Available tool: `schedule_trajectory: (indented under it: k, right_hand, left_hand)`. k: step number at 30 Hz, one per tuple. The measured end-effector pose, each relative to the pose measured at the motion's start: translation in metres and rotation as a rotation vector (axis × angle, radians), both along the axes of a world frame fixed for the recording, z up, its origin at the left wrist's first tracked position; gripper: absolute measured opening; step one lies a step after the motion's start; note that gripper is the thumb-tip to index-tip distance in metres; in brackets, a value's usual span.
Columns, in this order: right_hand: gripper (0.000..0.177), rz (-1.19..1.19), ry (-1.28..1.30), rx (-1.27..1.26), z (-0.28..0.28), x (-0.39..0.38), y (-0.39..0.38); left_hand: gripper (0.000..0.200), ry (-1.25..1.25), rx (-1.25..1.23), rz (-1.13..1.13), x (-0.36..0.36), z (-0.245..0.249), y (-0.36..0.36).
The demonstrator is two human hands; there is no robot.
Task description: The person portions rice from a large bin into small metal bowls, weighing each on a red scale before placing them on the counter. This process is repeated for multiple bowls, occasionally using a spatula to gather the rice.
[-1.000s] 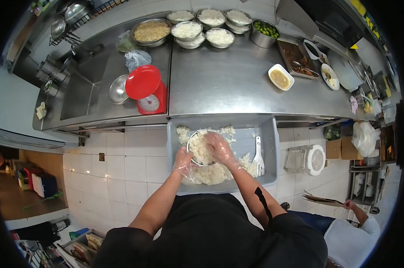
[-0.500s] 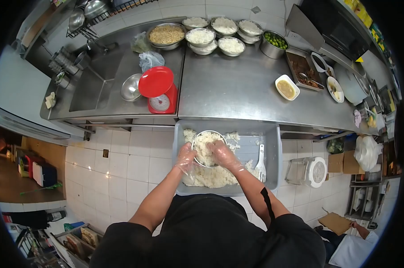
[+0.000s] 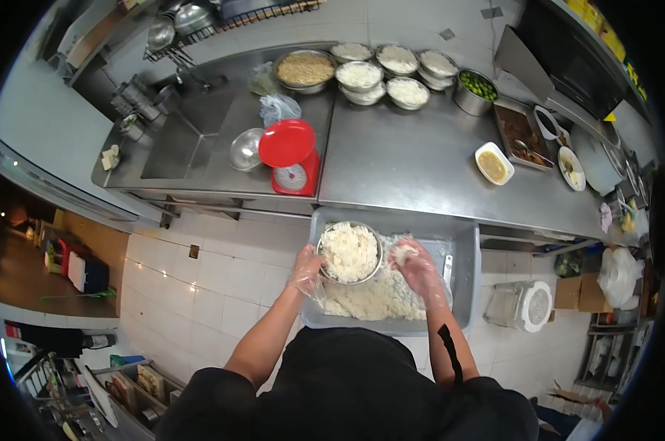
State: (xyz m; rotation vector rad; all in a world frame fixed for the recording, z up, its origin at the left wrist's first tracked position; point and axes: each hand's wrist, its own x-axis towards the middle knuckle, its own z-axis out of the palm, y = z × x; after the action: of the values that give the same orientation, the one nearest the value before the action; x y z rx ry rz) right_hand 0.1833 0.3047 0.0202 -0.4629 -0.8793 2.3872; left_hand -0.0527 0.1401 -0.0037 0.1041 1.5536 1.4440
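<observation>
A grey plastic tub (image 3: 461, 294) of cooked white rice (image 3: 380, 298) stands below the counter edge. My left hand (image 3: 307, 269), in a clear plastic glove, grips the left rim of a round metal bowl (image 3: 349, 253) heaped with rice, held over the tub. My right hand (image 3: 416, 266), also gloved, is lifted off the bowl to its right and holds a small clump of rice. A white rice paddle (image 3: 448, 270) lies in the tub by my right hand.
A red kitchen scale (image 3: 293, 160) stands on the steel counter (image 3: 413, 162) beside a sink (image 3: 178, 140). Several metal bowls of rice (image 3: 360, 75), a noodle bowl (image 3: 304, 70), limes (image 3: 478, 87), a sauce dish (image 3: 493, 164) and a meat tray (image 3: 521, 136) line the back.
My right hand has left the top of the rice in the bowl and moved right with a clump of rice. The left hand still holds the bowl; the view shifted.
</observation>
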Motion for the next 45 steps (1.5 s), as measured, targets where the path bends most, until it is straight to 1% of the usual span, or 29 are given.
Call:
schedule_trajectory:
  k: [1, 3, 4, 6, 7, 8, 10, 11, 12, 13, 14, 16, 17, 19, 20, 22, 23, 26, 28, 29, 30, 32, 36, 38, 39, 40, 42, 44, 45]
  right_hand:
    - [0.032, 0.011, 0.014, -0.001, -0.003, 0.002, 0.004]
    - [0.035, -0.017, -0.082, -0.202, -0.018, 0.016, 0.010]
    - [0.035, -0.012, -0.086, -0.212, -0.033, 0.024, 0.009]
    - [0.035, 0.008, -0.314, -0.038, -0.062, 0.031, 0.010]
    - [0.030, 0.006, -0.429, 0.084, -0.063, 0.034, 0.002]
    - [0.030, 0.007, -0.422, 0.088, -0.074, 0.037, -0.003]
    - [0.026, 0.147, -0.807, 0.391, -0.118, 0.044, -0.012]
    - [0.026, 0.147, -0.802, 0.396, -0.140, 0.048, -0.017]
    - [0.026, 0.251, -0.885, 0.443, -0.161, 0.052, -0.023]
    - [0.027, 0.356, -0.969, 0.488, -0.173, 0.057, -0.029]
    - [0.027, 0.359, -0.970, 0.488, -0.177, 0.060, -0.032]
    - [0.022, 0.411, -1.032, 0.622, -0.185, 0.067, -0.046]
    - [0.021, 0.372, -1.025, 0.848, -0.264, 0.083, -0.048]
    - [0.024, 0.381, -1.022, 0.843, -0.250, 0.085, -0.058]
    - [0.030, 0.382, -1.019, 0.845, -0.244, 0.087, -0.062]
    - [0.031, 0.406, -1.016, 0.845, -0.244, 0.085, -0.067]
    - [0.032, 0.458, -1.024, 0.830, -0.250, 0.084, -0.069]
    - [0.034, 0.808, -1.026, 0.710, -0.257, 0.074, -0.069]
    - [0.033, 0.783, -1.103, 0.963, -0.247, 0.073, -0.078]
    - [0.033, 0.743, -1.174, 1.219, -0.242, 0.070, -0.081]
    - [0.033, 0.745, -1.166, 1.216, -0.237, 0.067, -0.083]
    - [0.025, 0.589, -1.189, 1.282, -0.233, 0.063, -0.090]
    - [0.025, 0.549, -1.257, 1.290, -0.236, 0.055, -0.093]
    - [0.028, 0.678, -1.233, 1.255, -0.241, 0.050, -0.093]
    - [0.028, 0.675, -1.231, 1.249, -0.243, 0.052, -0.094]
    - [0.028, 0.676, -1.258, 1.206, -0.224, 0.051, -0.092]
    - [0.028, 0.673, -1.286, 1.163, -0.213, 0.049, -0.087]
    - [0.027, 0.786, -1.284, 1.127, -0.219, 0.047, -0.083]
    - [0.027, 0.782, -1.285, 1.130, -0.222, 0.046, -0.082]
  left_hand:
    - [0.020, 0.014, -0.001, 0.011, -0.009, 0.014, 0.000]
    - [0.022, -0.065, 0.260, 0.156, -0.031, 0.043, 0.005]
    - [0.024, -0.022, 0.320, 0.186, -0.044, 0.060, 0.010]
    - [0.026, 0.064, 0.414, 0.225, -0.076, 0.098, 0.031]
    - [0.027, 0.106, 0.442, 0.237, -0.092, 0.112, 0.040]
    - [0.029, 0.124, 0.509, 0.247, -0.111, 0.114, 0.047]
    - [0.032, 0.149, 0.578, 0.258, -0.139, 0.120, 0.062]
    - [0.035, 0.126, 0.495, 0.326, -0.149, 0.127, 0.071]
    - [0.040, 0.100, 0.410, 0.392, -0.158, 0.132, 0.079]
    - [0.040, 0.100, 0.411, 0.394, -0.168, 0.132, 0.084]
    - [0.040, 0.062, 0.387, 0.412, -0.178, 0.127, 0.087]
    - [0.041, 0.022, 0.350, 0.432, -0.193, 0.119, 0.089]
    - [0.041, -0.016, 0.323, 0.430, -0.198, 0.118, 0.090]
    - [0.041, -0.072, 0.301, 0.380, -0.212, 0.109, 0.088]
    - [0.041, -0.072, 0.294, 0.385, -0.211, 0.109, 0.085]
    - [0.040, -0.037, 0.331, 0.362, -0.206, 0.113, 0.082]
    - [0.038, -0.004, 0.314, 0.371, -0.202, 0.116, 0.081]
    - [0.036, 0.003, 0.319, 0.335, -0.196, 0.122, 0.075]
    - [0.035, 0.012, 0.317, 0.332, -0.194, 0.124, 0.073]
    - [0.034, 0.019, 0.318, 0.328, -0.195, 0.125, 0.072]
    - [0.034, 0.025, 0.312, 0.329, -0.197, 0.125, 0.071]
    - [0.033, 0.027, 0.318, 0.315, -0.198, 0.124, 0.067]
    - [0.031, 0.040, 0.312, 0.258, -0.194, 0.132, 0.060]
    - [0.029, 0.070, 0.266, 0.326, -0.183, 0.143, 0.057]
    - [0.029, 0.072, 0.263, 0.321, -0.186, 0.142, 0.057]
    - [0.029, 0.081, 0.250, 0.335, -0.194, 0.136, 0.056]
    - [0.029, 0.090, 0.240, 0.347, -0.199, 0.134, 0.057]
    - [0.029, 0.101, 0.268, 0.361, -0.197, 0.137, 0.057]
    - [0.029, 0.102, 0.272, 0.360, -0.196, 0.139, 0.057]
